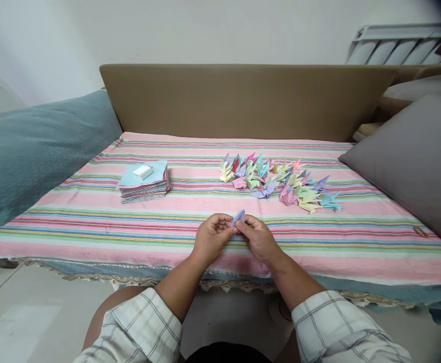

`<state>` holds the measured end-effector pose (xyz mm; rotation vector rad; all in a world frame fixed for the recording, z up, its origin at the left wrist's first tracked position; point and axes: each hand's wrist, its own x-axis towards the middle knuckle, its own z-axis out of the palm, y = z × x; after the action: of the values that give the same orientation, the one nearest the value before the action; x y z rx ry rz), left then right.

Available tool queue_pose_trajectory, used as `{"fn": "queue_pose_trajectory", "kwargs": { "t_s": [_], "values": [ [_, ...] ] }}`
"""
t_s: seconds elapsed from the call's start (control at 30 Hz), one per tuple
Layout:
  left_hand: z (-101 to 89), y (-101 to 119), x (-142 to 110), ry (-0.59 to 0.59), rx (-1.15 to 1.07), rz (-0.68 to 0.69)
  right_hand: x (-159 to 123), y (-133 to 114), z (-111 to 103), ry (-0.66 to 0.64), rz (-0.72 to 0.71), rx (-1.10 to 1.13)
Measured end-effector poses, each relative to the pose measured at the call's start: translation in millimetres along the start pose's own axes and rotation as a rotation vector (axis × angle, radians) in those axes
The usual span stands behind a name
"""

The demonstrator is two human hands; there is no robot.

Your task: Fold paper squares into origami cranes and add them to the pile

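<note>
Between my two hands is a small piece of folded lilac paper [238, 217], narrow and pointed at the top. My left hand [213, 237] pinches its lower left side with thumb and fingers. On the other side, my right hand [259, 237] grips it, the thumb pressed on its front. The lower part of the paper is hidden by the fingers. Beyond the hands, several folded paper cranes [266, 189] in many colours lie in a loose cluster. To the left stands a stack of square paper [145, 191], light blue on top, with a small white block [143, 172] resting on it.
A striped cloth [190, 201] covers the seat, its lace-trimmed edge near my knees. A brown backrest [243, 101] rises behind. At the right leans a grey cushion [413, 156], with a small brown object [420, 231] before it. A blue-covered armrest [46, 146] bounds the left.
</note>
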<state>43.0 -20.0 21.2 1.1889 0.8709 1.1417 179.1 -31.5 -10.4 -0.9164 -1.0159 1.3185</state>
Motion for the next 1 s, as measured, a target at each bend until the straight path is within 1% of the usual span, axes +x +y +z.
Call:
{"fn": "queue_pose_trajectory", "kwargs": {
  "t_s": [0.1,0.23,0.33,0.43,0.6,0.7,0.8,1.0],
  "values": [
    [-0.4,3,-1,-0.020,0.001,-0.016,0,-1,-2,-0.002,-0.018,-0.041],
    [-2.0,5,-2,0.008,0.017,-0.013,-1,-7,-2,-0.045,-0.043,-0.108],
    [-3.6,4,0,0.015,-0.027,-0.038,-3,-11,-1,-0.072,-0.031,-0.158],
    [-4.9,5,1,-0.023,-0.131,-0.134,-4,-12,-2,-0.090,-0.032,-0.168],
    [-6.7,11,0,-0.092,-0.313,-0.365,-4,-10,-4,-0.140,-0.009,-0.134],
    [-8.4,15,-1,-0.145,-0.359,-0.429,-5,-12,-5,-0.186,0.018,-0.115],
    [-10.1,17,-1,-0.176,-0.329,-0.434,-7,-16,-6,-0.238,0.036,-0.118],
    [-11.6,18,0,-0.193,-0.199,-0.338,-7,-21,-7,-0.293,0.040,-0.174]
  ]
}}
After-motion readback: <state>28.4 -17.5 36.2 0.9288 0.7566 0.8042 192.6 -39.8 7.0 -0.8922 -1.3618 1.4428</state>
